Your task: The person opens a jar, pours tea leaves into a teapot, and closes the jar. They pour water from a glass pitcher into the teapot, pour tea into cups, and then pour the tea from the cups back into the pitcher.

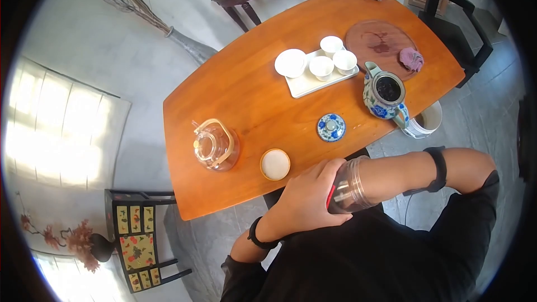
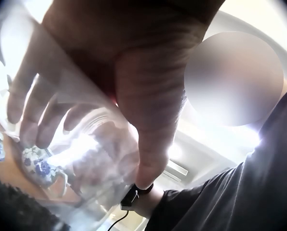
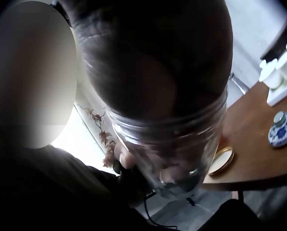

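Observation:
A clear jar (image 1: 352, 182) with a red patch is held off the table's near edge, tilted on its side. Around its outside wraps the left hand (image 1: 307, 196), thumb and fingers spread over the wall, as the left wrist view also shows with the hand (image 2: 143, 86) against the clear plastic. The right hand (image 3: 153, 67) reaches through the jar's mouth (image 3: 167, 125); its fingers are blurred behind the plastic, and whether they hold anything is unclear. Dark contents (image 3: 174, 187) lie near the jar's bottom.
On the table (image 1: 246, 89) are a glass kettle (image 1: 215, 148), a round gold-rimmed lid (image 1: 275, 164), a blue-white lid (image 1: 331, 127), an uncovered teapot (image 1: 385, 92), a cup tray (image 1: 307, 85), stacked white dishes (image 1: 291, 63) and a round board (image 1: 372, 42) with a cloth (image 1: 411, 59). A bucket (image 1: 428, 123) stands below.

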The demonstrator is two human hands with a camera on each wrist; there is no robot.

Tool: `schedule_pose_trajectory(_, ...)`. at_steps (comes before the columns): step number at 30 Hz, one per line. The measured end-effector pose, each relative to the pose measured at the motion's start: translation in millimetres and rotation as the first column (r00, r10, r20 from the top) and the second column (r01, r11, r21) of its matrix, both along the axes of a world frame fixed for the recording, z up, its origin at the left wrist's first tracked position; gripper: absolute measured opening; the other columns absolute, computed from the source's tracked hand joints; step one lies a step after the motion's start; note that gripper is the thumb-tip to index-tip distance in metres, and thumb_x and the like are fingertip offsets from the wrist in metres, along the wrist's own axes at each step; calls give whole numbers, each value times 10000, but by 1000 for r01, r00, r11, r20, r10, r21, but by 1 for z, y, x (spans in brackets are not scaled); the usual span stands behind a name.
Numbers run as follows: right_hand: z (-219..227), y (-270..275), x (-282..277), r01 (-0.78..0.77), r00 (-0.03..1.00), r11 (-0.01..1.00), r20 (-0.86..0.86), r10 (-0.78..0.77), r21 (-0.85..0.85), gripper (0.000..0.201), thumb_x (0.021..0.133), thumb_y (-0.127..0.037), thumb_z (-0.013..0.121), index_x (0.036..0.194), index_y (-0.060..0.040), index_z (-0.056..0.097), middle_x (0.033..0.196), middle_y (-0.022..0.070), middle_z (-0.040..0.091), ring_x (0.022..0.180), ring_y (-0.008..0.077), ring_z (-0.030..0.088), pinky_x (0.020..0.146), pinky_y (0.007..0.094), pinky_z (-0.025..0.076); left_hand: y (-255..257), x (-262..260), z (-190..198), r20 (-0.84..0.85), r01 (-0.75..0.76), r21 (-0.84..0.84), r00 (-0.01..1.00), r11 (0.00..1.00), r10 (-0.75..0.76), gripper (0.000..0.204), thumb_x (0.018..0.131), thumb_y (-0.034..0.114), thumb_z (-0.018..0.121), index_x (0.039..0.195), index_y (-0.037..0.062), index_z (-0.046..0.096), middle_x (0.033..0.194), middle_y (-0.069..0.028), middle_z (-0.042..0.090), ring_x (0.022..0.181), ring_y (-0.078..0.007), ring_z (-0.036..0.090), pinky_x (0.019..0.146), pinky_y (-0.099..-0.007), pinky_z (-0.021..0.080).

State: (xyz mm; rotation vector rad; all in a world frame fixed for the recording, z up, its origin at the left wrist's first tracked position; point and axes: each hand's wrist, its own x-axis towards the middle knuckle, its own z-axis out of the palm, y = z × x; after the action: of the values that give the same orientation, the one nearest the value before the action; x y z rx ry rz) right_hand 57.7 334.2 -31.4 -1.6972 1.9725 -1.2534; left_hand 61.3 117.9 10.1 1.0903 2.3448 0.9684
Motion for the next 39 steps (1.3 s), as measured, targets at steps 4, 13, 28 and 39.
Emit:
schedule_pose_trajectory(4, 44, 32, 4, 273, 938, 939, -272, -213, 207, 136, 745, -42, 685, 878, -54, 661, 845, 97, 660, 801, 301, 667, 696, 442, 542, -15, -3, -11, 40, -58, -2, 998, 998, 58, 906, 648, 332, 901, 1368, -1, 465, 1216, -216, 641, 1122, -372, 643, 945, -422, 517)
schedule_pose_trajectory(13, 3, 132, -49, 942, 321, 292, -189, -928, 165, 123, 825, 39, 662, 942, 37, 703, 874, 187, 712, 819, 326, 710, 728, 381, 548, -18, -11, -5, 110, -139, 33, 985, 990, 134, 917, 640, 290, 926, 1384, 11, 469, 1241, -170, 642, 1140, -333, 646, 975, -391, 498)
schedule_pose_trajectory(28, -22, 124, -71, 928, 373, 331, -501, -781, 173, 91, 806, -4, 653, 880, 39, 683, 854, 208, 637, 856, 409, 629, 762, 475, 505, 27, -32, 12, -287, -144, -50, 950, 988, 124, 887, 691, 358, 871, 1362, -45, 454, 1217, -231, 615, 1092, -398, 635, 906, -442, 521)
schedule_pose_trajectory(39, -16, 124, -62, 939, 337, 329, -489, -805, 105, 171, 776, 52, 595, 897, 40, 715, 923, 224, 676, 885, 407, 661, 786, 460, 533, 44, -29, 0, -257, -148, -74, 958, 986, 124, 922, 689, 376, 879, 1375, -45, 430, 1208, -226, 610, 1087, -406, 633, 899, -464, 525)
